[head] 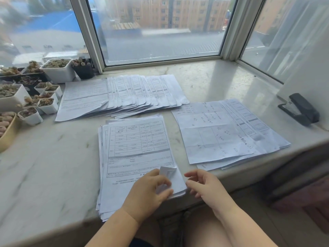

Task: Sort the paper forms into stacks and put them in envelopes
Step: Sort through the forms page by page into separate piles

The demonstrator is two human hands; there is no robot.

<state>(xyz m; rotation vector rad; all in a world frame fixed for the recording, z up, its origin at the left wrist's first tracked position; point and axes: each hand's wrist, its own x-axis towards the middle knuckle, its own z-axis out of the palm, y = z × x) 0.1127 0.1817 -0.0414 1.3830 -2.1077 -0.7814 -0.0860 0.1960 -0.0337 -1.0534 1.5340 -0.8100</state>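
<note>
A thick stack of printed forms [135, 150] lies on the marble sill right in front of me. My left hand [151, 189] rests on its near right part and pinches the curled-up corner of the top sheet [166, 172]. My right hand [204, 186] hovers at the stack's right edge, fingers loosely curled, holding nothing. A fanned row of forms [121, 95] lies farther back. A third pile with handwritten sheets [222, 134] lies to the right. No envelope is in view.
Several small pots of succulents [32, 97] crowd the left end of the marble sill [44, 166]. A black stapler [300, 109] sits at the far right by the wall. The window frame [160, 63] closes the back. The sill's front edge runs just under my wrists.
</note>
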